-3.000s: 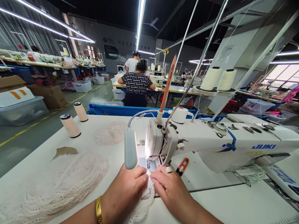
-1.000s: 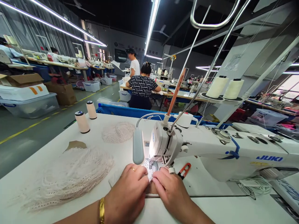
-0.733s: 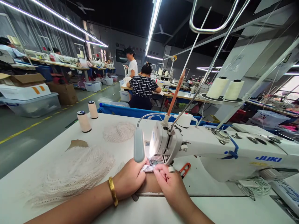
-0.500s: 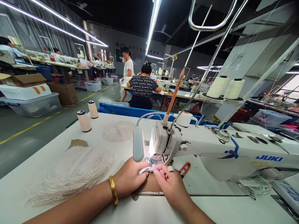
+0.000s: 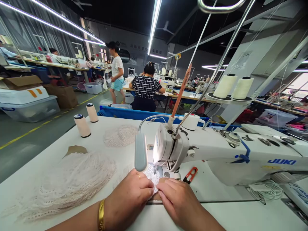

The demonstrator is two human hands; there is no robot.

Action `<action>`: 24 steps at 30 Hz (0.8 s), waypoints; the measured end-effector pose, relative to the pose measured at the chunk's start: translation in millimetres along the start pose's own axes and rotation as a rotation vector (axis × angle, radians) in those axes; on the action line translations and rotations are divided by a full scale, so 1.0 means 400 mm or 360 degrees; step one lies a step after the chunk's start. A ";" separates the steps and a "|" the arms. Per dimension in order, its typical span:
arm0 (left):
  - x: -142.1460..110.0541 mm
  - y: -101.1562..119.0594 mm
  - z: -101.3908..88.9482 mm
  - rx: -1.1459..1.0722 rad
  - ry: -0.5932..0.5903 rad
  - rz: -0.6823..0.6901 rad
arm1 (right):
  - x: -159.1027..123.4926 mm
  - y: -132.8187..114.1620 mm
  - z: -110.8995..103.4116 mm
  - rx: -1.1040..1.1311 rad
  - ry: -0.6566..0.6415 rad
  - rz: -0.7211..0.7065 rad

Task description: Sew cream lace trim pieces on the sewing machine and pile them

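Note:
A white JUKI sewing machine (image 5: pixel 231 154) stands on the white table (image 5: pixel 216 211). Under its needle lies a small piece of white lace (image 5: pixel 152 175). My left hand (image 5: pixel 130 199), with a gold bangle and a ring, presses the lace down from the left, fingers curled close together. My right hand (image 5: pixel 179 200) lies against it on the right, fingers flat and together on the same lace. The fingertips of both hands meet just in front of the presser foot. A grey gooseneck lamp (image 5: pixel 140 152) hangs over my left hand.
A big heap of lace pieces (image 5: pixel 69 179) lies at the left, a smaller heap (image 5: pixel 120 135) further back, with two thread cones (image 5: pixel 82 125) near the far edge. Red thread snips (image 5: pixel 190 174) lie beside the needle. Other people sit and walk at the tables beyond.
Both hands slid back toward me and flattened onto the lace; half a second ago they pinched it raised at the needle. The standing person in the background has walked left.

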State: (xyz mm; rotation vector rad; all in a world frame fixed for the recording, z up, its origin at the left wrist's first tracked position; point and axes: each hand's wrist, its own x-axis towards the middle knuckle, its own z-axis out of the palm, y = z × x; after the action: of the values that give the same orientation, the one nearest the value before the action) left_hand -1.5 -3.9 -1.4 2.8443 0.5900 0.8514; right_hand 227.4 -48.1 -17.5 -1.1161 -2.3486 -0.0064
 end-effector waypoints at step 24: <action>0.021 -0.036 -0.007 0.0142 -0.0049 -0.0024 | 0.012 0.011 0.020 -0.0167 0.0030 0.0168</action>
State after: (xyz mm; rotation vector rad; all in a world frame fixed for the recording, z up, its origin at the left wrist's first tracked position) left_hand -1.4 12.8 2.1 2.9227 0.6607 0.7966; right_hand 224.4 -40.1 -23.0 -1.2840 -2.2924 -0.1026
